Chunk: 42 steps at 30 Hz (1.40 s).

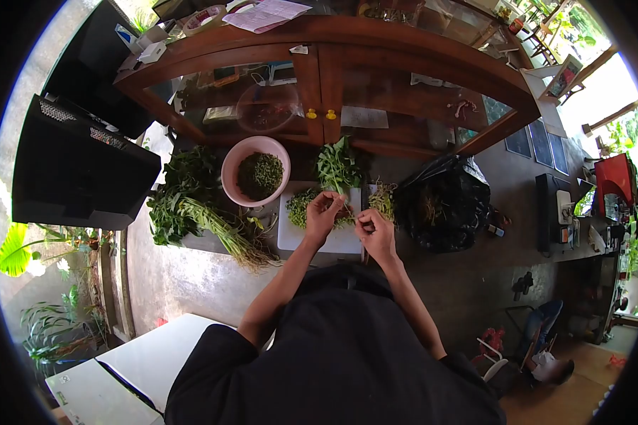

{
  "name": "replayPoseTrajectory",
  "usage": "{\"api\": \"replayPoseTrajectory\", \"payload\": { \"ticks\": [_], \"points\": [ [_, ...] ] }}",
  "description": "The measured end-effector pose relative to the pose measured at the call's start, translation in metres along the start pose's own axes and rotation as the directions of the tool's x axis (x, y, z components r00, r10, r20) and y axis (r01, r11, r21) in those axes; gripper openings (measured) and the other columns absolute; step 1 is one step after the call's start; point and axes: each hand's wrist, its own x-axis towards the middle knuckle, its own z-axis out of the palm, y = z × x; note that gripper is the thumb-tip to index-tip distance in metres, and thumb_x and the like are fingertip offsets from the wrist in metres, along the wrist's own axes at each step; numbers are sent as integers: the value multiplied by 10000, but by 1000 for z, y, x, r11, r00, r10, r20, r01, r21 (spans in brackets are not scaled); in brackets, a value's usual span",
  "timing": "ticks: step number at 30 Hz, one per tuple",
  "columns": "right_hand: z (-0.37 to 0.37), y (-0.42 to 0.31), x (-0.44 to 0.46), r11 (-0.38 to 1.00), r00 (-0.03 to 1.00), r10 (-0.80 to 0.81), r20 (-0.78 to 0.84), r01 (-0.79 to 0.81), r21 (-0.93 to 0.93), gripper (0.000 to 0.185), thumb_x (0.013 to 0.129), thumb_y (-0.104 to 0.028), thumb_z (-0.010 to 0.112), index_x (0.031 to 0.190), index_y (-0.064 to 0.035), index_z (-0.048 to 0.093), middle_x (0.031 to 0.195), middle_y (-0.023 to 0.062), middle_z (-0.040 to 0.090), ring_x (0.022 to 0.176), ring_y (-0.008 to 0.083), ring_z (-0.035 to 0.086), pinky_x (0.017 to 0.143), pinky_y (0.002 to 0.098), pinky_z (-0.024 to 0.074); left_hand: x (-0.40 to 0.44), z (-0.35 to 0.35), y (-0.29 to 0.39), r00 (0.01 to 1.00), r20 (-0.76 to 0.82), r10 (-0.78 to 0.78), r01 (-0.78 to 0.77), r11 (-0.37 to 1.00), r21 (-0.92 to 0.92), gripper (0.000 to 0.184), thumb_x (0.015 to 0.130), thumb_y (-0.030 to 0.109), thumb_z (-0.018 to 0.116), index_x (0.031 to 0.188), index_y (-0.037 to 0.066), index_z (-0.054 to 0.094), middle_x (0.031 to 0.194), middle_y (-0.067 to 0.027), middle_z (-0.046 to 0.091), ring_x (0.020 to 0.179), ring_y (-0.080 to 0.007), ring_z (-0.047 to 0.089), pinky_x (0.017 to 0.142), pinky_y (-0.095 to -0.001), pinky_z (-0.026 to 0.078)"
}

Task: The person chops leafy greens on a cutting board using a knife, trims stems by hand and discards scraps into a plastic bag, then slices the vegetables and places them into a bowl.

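Nearby, a bowl (230, 172) and bag (436, 230) flank the held greens (347, 212).

A wooden cabinet (326, 32) with glass doors and two yellow knobs (321, 114) stands at the far side, a pink paper (266, 14) on its top, with black computer towers (78, 170) at left, potted plants (64, 319) near left, and a seated person (546, 354) near right.

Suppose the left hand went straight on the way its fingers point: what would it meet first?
The left hand would probably meet the leafy greens lying before the wooden cabinet, though depth is unclear and it might pass over them.
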Motion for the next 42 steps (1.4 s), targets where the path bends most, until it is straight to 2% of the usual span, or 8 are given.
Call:
{"api": "replayPoseTrajectory", "payload": {
  "ticks": [4,10,15,20,26,32,37,42],
  "points": [
    [-4,7,0,990,990,116,-76,-109,93,171,797,91,665,837,17,517,874,76,636,706,87,616,581,222,522,0,2,-1,1000,-13,16,-16,1000,3,127,931,113,656,927,7,586,806,1,594,790,-158,680,671,-284,563],
    [-9,5,3,994,1000,-17,-19,19,106,123,845,63,651,848,30,533,925,83,655,734,74,616,609,214,536,13,-11,-22,996,-75,47,-47,999,2,130,926,119,665,909,15,589,806,9,593,690,-75,581,660,-277,559],
    [-6,11,-1,993,996,82,32,-84,79,104,845,44,663,842,23,562,881,68,668,714,65,618,607,204,515,6,3,-9,997,-16,77,-77,997,30,149,922,133,675,884,18,589,785,28,565,705,-43,520,675,-269,558],
    [-7,12,0,990,989,142,-32,-142,-6,95,858,13,666,833,15,574,806,46,673,695,48,605,595,205,496,10,1,-16,997,-14,75,-75,997,7,147,925,136,671,898,17,589,803,21,574,711,-52,536,691,-275,566],
    [-10,15,-2,969,978,210,-18,-205,136,125,863,-20,686,829,19,573,809,34,679,716,50,601,609,229,515,11,0,-18,998,2,61,-61,998,-22,145,937,160,654,935,37,578,841,7,595,775,-130,647,714,-302,568],
    [-12,19,-2,959,971,232,58,-238,154,122,869,-19,682,840,21,571,911,52,678,743,49,588,625,240,529,12,4,-18,998,46,53,-50,996,-70,128,952,149,631,948,34,576,846,-4,607,774,-138,660,714,-294,554],
    [-8,46,-9,805,880,415,231,-473,359,99,898,-54,660,887,-10,572,810,-3,595,664,36,527,613,241,523,13,8,-19,997,68,44,-40,997,-62,114,961,138,615,946,32,577,845,-8,609,772,-142,665,700,-290,554],
    [-17,34,-4,787,863,445,241,-505,355,100,923,-82,636,904,-15,565,782,-9,570,669,43,543,627,256,543,14,8,-22,998,69,1,8,992,-127,114,958,141,617,951,35,579,840,-3,601,774,-149,670,702,-300,565]
  ]
}}
